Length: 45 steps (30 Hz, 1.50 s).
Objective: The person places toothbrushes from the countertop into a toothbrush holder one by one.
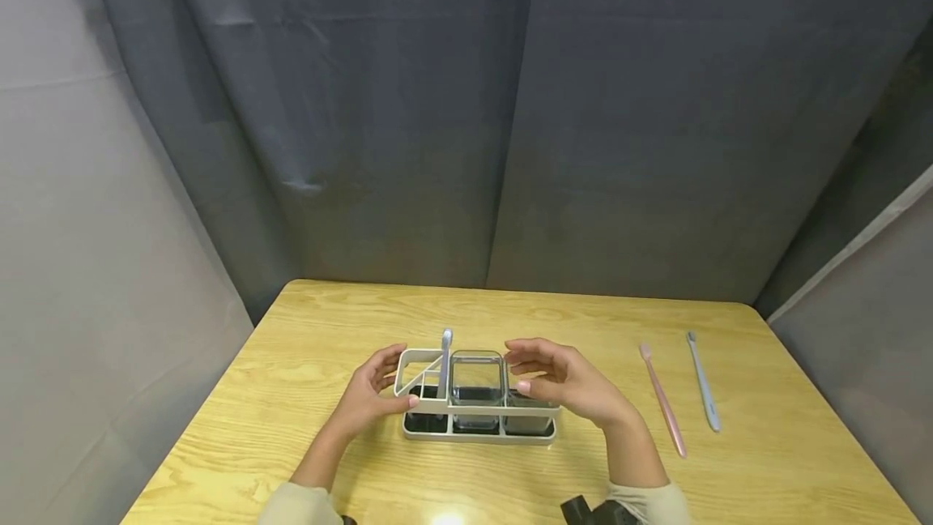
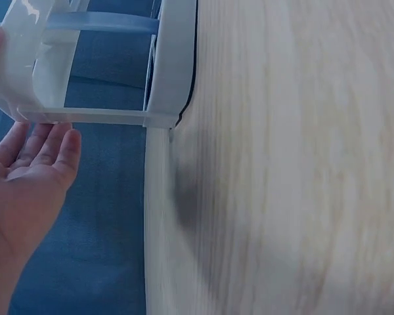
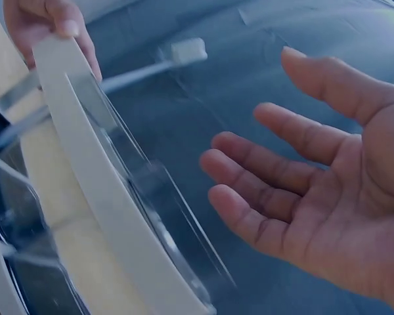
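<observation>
A white toothbrush holder (image 1: 488, 410) with a two-level frame and a dark base stands on the table. My left hand (image 1: 375, 389) holds its left end by the upper rim, thumb at the front and fingers round the side. One toothbrush (image 1: 445, 347) stands upright in the divided left section. In the middle section sits a clear cup (image 1: 477, 371); another cup (image 1: 528, 425) is in the right section, partly hidden by my right hand (image 1: 564, 379). That hand hovers over the right end, fingers loosely bent with nothing in them, and the right wrist view shows it apart from the frame.
A pink toothbrush (image 1: 665, 403) and a blue toothbrush (image 1: 704, 383) lie side by side on the wooden table (image 1: 306, 330), to the right of the holder. Grey curtains (image 1: 401, 144) hang behind the table and at both sides.
</observation>
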{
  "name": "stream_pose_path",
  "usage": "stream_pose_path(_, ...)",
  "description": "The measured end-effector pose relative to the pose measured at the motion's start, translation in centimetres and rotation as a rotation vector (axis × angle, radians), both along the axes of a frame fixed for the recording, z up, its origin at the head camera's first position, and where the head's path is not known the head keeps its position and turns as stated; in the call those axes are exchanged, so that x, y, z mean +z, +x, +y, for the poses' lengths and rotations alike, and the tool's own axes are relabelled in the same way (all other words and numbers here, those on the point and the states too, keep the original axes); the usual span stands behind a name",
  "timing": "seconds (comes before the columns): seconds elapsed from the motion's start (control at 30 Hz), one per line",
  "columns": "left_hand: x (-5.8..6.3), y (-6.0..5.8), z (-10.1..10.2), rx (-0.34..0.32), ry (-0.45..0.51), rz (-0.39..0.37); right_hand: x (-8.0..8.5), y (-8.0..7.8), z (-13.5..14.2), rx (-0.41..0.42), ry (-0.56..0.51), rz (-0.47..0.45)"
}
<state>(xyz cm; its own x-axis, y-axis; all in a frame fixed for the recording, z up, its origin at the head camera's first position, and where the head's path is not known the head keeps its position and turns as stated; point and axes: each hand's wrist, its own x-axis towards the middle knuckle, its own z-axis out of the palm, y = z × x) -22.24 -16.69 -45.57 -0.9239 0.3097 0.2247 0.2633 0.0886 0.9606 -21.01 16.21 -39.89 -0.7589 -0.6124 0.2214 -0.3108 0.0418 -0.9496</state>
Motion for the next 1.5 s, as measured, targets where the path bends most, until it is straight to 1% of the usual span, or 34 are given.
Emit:
stream_pose_path(0.17, 0.4, -0.1, 0.0, -0.027, -0.012, -0.010, 0.2, 0.2, 2.5, 0.034, 0.013, 0.008)
stream_pose_path(0.27, 0.5, -0.2, -0.1, -0.029, -0.023, -0.012, 0.3, 0.1, 4.0, 0.053, 0.009, 0.031)
stream_pose_path(0.33, 0.4, -0.3, -0.2, -0.028, -0.018, -0.014, 0.4, 0.2, 5.0, 0.051, 0.020, 0.043)
stream_pose_path(0.4, 0.0, -0.5, -0.2, -0.033, -0.012, -0.019, 0.3, 0.3, 5.9, 0.037, 0.041, 0.045)
stream_pose_path(0.5, -1.0, -1.0, -0.4, -0.036, -0.002, -0.028, 0.3, 0.6, 7.2, 0.000, 0.081, 0.034)
stream_pose_path(0.6, -2.0, -1.5, -0.5, -0.037, -0.011, -0.036, 0.2, 1.0, 8.5, -0.025, 0.092, 0.047)
stream_pose_path(0.67, -2.2, -1.7, -0.5, -0.029, -0.019, -0.040, 0.1, 1.2, 9.3, -0.031, 0.090, 0.071)
stream_pose_path(0.77, -2.4, -2.0, -0.5, -0.035, -0.019, -0.059, 0.2, 1.4, 10.5, -0.033, 0.089, 0.094)
stream_pose_path(0.93, -2.1, -2.0, -0.4, -0.063, -0.014, -0.071, 0.2, 1.7, 12.6, -0.089, 0.133, 0.036)
stream_pose_path(1.07, -2.0, -1.7, -0.5, -0.049, -0.040, -0.068, -0.3, 1.6, 14.1, -0.112, 0.170, 0.011)
stream_pose_path(1.17, -2.2, -1.5, -0.6, -0.044, -0.053, -0.061, -0.7, 1.5, 15.1, -0.119, 0.190, 0.009)
stream_pose_path(1.4, -2.7, -1.6, -0.7, -0.049, -0.025, -0.062, -1.5, 1.1, 17.3, -0.128, 0.174, -0.015)
stream_pose_path(1.5, -2.6, -1.7, -0.6, -0.062, -0.024, -0.054, -2.2, 0.8, 18.4, -0.165, 0.173, -0.017)
